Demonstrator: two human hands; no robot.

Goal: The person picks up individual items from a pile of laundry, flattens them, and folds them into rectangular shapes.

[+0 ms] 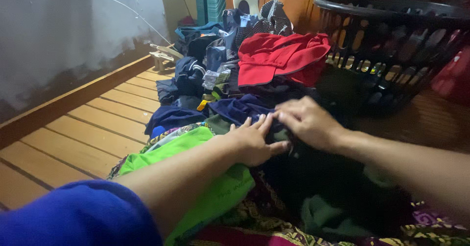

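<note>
At frame centre my left hand (pixel 254 140) presses flat and my right hand (pixel 306 121) pinches the dark garment (pixel 318 177); open wooden slats (pixel 93 133) lie left, and the black basket (pixel 391 35) crowds the upper right.

- left hand (pixel 254 140) lies flat, fingers spread, at the centre of the frame on a dark garment (pixel 318 182).
- right hand (pixel 306 121) just beside it, fingers curled and pinching the same dark cloth; the two hands touch at the fingertips.
- bright green garment (pixel 196 148) under the left forearm, lower centre.
- blue sleeve (pixel 78 214) at lower left.
- folded red garment (pixel 281 57) tops the clothes pile, upper centre.
- black laundry basket (pixel 391 11) at upper right.
- wooden slat floor (pixel 88 133) on the left.
</note>
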